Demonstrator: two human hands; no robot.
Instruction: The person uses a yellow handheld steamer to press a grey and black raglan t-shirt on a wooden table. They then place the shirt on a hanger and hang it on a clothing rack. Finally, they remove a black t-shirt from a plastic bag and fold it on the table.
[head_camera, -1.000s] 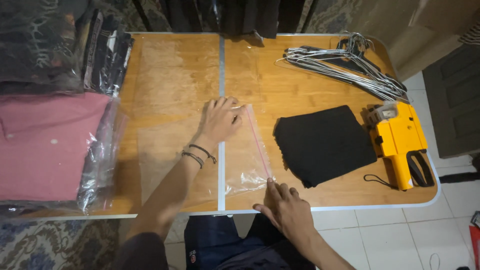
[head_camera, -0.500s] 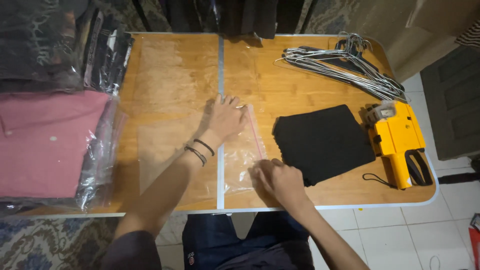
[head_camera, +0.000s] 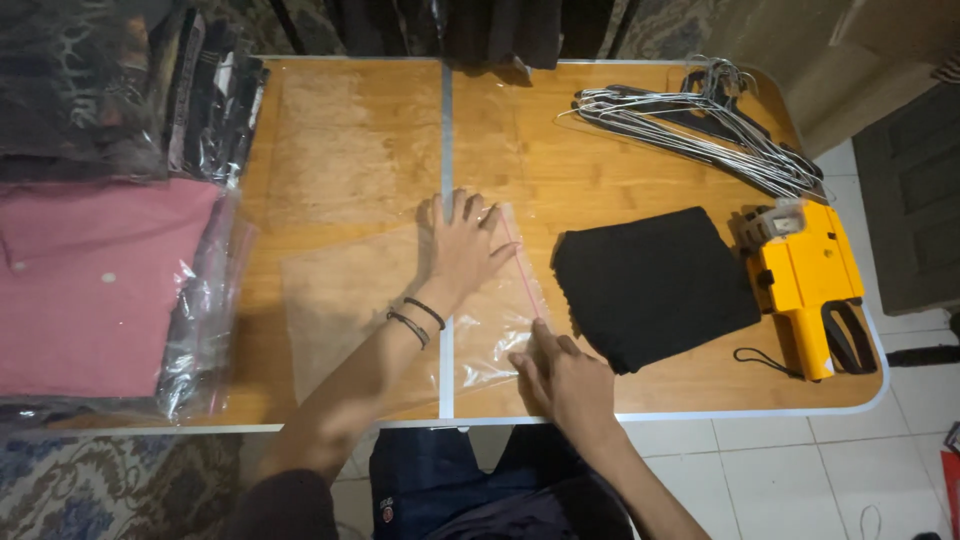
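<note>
Clear plastic bag: laid flat at centre frame across the table's seam, its pink-edged end at right.
Left hand: fingers spread wide, the bag pinned down.
Right hand: fingers narrowed, pressed on the bag's lower right corner.
Folded black garment: set right of the bag.
Yellow price-label gun: far right.
Wire hangers: upper right.
Bagged pink garment: left edge.

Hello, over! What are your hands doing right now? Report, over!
Left hand flat on clear plastic bag. Right hand at its pink-edged end. Folded black cloth beside, apart.
</note>
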